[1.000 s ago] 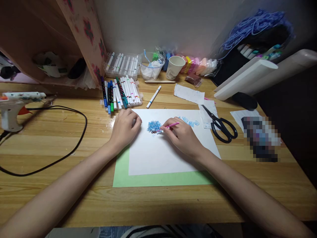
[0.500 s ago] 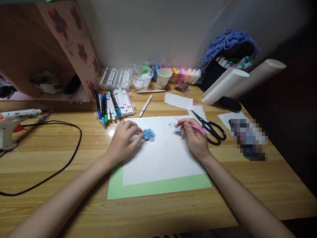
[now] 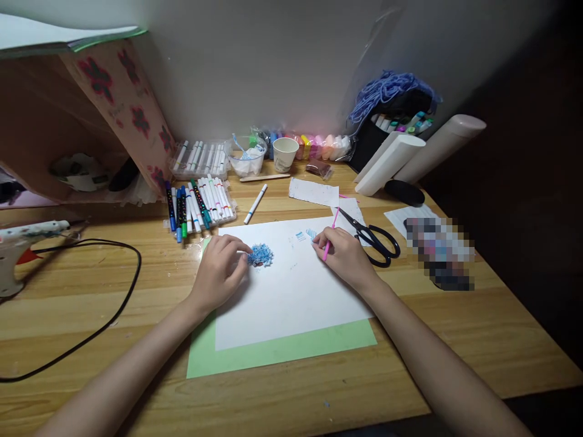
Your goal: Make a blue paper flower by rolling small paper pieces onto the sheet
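A white sheet of paper (image 3: pixel 273 309) lies over a green sheet (image 3: pixel 282 358) on the wooden table. On the white sheet sits a small clump of blue and white bits (image 3: pixel 261 255). My left hand (image 3: pixel 219 267) rests at the left of this clump, fingers curved, thumb apart, index fingertip at its edge. My right hand (image 3: pixel 344 252) is closed around a thin pink stick (image 3: pixel 331 233) that stands tilted between the fingers. Its fingertips are down near small blue-striped paper pieces (image 3: pixel 299 236); whether they touch one cannot be made out.
Black-handled scissors (image 3: pixel 376 240) lie right of my right hand, beside white paper strips (image 3: pixel 314 191). Several markers (image 3: pixel 204 203), a clear bowl (image 3: pixel 246 161) and a paper cup (image 3: pixel 285 155) stand behind. At left are a glue gun (image 3: pixel 18 255) and its black cable (image 3: pixel 132 285).
My right hand has turned and lowered toward the striped pieces, and the pink stick has swung from nearly flat to steeper. My left hand stays by the blue clump. The camera view has shifted.
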Demonstrator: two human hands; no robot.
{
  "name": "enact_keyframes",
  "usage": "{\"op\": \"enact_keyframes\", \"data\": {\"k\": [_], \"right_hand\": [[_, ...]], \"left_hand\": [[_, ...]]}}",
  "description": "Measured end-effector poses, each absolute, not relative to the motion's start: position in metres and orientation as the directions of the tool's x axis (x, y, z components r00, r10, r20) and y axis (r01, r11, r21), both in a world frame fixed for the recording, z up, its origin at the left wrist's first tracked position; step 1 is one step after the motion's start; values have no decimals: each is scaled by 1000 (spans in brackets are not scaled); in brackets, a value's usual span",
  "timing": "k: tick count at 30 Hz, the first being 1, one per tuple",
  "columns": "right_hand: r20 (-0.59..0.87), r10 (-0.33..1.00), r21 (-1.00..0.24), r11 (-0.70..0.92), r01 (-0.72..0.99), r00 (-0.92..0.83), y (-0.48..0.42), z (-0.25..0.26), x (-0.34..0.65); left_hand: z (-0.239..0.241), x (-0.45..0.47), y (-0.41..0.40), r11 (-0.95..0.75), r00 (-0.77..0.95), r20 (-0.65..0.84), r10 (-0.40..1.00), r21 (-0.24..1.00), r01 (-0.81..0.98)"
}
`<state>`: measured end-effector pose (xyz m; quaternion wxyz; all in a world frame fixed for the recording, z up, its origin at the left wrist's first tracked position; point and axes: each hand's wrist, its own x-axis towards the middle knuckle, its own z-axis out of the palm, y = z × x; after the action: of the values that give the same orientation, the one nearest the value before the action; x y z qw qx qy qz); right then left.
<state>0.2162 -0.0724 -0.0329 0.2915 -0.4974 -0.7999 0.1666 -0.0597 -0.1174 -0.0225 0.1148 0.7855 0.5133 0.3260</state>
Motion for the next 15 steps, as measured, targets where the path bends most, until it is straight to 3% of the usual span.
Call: {"op": "enact_keyframes", "data": {"k": [5, 9, 12, 15], "right_hand": [[316, 926, -676, 373, 635, -207, -74, -30, 214], [188, 978, -900, 208, 384, -88, -81, -24, 204], [43, 984, -987, 68, 144, -172, -91, -20, 191], [-37, 956, -999, -33, 19, -292, -103, -17, 177]], "left_hand": [[-22, -60, -118, -456, 257, 405, 878, 541, 707], [-20, -58, -121, -455, 238, 405, 883, 607, 652], [-15, -51, -128, -430, 248, 353, 902, 689, 584], [-10, -39, -138, -373, 277, 259, 925, 754, 540]]}}
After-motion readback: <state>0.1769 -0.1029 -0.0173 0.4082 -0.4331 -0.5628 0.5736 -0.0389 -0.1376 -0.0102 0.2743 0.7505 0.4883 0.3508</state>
